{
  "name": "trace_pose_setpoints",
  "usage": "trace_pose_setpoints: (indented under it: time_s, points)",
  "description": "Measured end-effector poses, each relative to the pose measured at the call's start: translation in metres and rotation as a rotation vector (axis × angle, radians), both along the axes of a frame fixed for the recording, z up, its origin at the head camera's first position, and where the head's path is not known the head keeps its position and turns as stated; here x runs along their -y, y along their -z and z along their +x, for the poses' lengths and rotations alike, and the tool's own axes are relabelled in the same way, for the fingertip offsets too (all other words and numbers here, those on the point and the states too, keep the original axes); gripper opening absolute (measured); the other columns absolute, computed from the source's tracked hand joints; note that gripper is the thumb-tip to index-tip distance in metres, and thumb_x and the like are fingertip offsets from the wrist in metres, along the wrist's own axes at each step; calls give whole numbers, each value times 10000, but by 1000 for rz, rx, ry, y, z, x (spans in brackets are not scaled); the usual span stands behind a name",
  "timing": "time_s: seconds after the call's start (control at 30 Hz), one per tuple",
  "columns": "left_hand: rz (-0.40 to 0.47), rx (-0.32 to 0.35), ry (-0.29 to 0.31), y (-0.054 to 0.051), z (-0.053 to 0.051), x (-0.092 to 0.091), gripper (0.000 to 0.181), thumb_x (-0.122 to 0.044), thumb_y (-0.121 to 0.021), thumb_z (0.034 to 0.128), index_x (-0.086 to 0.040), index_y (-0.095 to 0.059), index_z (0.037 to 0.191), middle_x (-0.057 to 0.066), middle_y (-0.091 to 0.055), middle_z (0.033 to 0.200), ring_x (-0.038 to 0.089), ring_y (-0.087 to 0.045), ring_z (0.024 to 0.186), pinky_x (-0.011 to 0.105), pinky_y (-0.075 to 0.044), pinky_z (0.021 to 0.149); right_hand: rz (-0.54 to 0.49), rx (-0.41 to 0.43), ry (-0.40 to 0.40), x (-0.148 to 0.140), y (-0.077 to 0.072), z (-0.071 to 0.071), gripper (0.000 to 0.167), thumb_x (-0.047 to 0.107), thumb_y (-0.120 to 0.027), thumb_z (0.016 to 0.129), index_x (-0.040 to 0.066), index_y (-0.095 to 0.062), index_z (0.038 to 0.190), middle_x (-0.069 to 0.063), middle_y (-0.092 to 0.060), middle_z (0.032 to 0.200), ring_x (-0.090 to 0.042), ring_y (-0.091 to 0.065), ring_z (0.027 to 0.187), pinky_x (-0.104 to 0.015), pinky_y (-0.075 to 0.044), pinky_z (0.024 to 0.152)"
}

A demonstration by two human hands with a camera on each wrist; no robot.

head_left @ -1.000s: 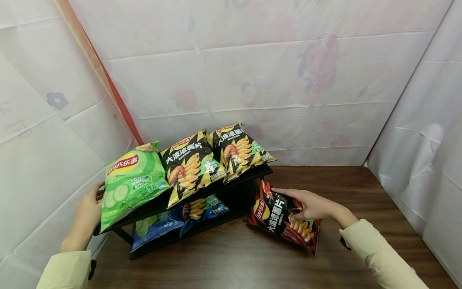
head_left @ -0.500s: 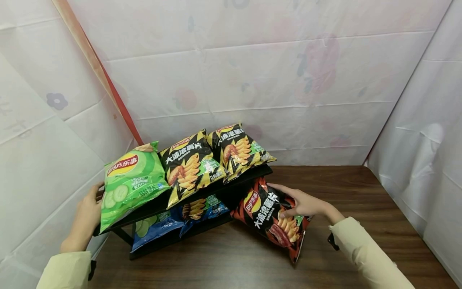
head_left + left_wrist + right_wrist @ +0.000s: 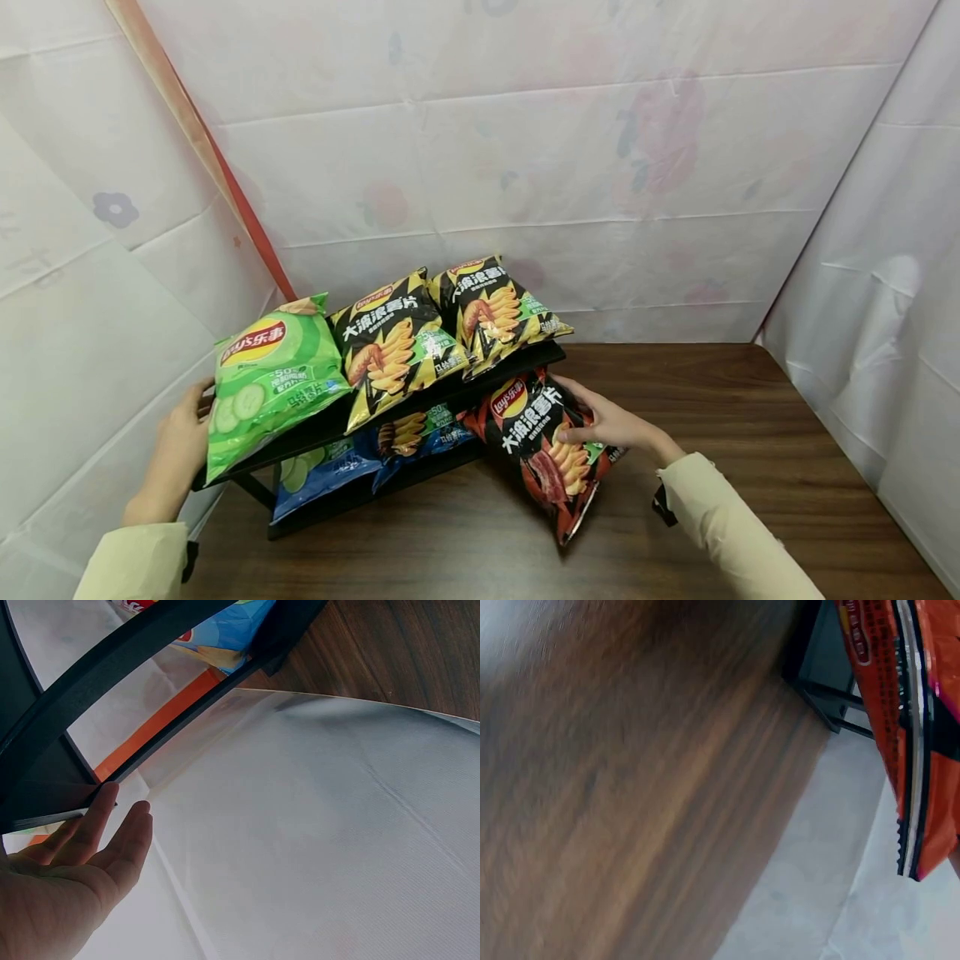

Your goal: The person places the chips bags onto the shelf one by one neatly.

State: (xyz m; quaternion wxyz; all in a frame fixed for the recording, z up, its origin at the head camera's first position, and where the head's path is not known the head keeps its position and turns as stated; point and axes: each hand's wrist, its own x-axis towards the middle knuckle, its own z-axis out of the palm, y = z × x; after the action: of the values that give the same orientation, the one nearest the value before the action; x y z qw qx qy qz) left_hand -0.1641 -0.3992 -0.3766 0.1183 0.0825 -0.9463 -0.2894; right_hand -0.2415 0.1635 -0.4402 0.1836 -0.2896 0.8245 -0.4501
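My right hand (image 3: pixel 609 423) grips a red-and-black bag of potato chips (image 3: pixel 543 450) by its right side, the thumb on its front. The bag leans at the right opening of a black two-tier rack (image 3: pixel 525 362), its upper left part under the upper shelf. The right wrist view shows the bag's red back (image 3: pixel 885 697) and its seam. At the rack's left end, my left hand (image 3: pixel 183 437) rests its fingers against the upper shelf, beside a green chip bag (image 3: pixel 277 367). In the left wrist view those fingers (image 3: pixel 97 817) look nearly straight; the thumb is hidden.
Two black-and-yellow chip bags (image 3: pixel 393 346) lie beside the green one on the upper shelf. Two blue chip bags (image 3: pixel 330 475) sit on the lower shelf. The brown wooden table (image 3: pixel 720 433) extends right, with white cloth walls (image 3: pixel 600 167) around it.
My right hand has carried the red-and-black bag leftward, and the bag has turned so its top end slips under the upper shelf. My left hand has stayed at the rack's end.
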Motion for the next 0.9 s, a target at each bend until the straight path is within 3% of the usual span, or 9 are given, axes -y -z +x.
trace_pose_setpoints:
  time_s: [0.3, 0.6, 0.9]
  points:
    - [6, 16, -9, -2, 1, -2, 613, -358, -311, 981, 51, -203, 1424, 417, -411, 1233, 555, -416, 1092, 638, -367, 825, -75, 43, 102, 17, 13, -4, 824, 322, -616, 862, 259, -78, 1483, -64, -67, 1549, -360, -109, 1402, -629, -191, 1063]
    - [12, 24, -14, -1, 1, -2, 624, -362, -328, 978, 48, -190, 1428, 419, -402, 1241, 555, -409, 1099, 642, -362, 829, -153, 90, 178, 33, 25, -7, 823, 244, -615, 869, 337, -53, 1464, -67, -30, 1550, -377, -127, 1393, -639, -193, 1055]
    - [4, 19, -14, -1, 1, -2, 614, -357, -313, 981, 51, -197, 1425, 420, -410, 1233, 555, -416, 1092, 643, -363, 828, -188, 119, 273, 50, 30, -6, 817, 318, -652, 839, 272, -100, 1439, -170, -99, 1508, -374, -119, 1389, -621, -188, 1068]
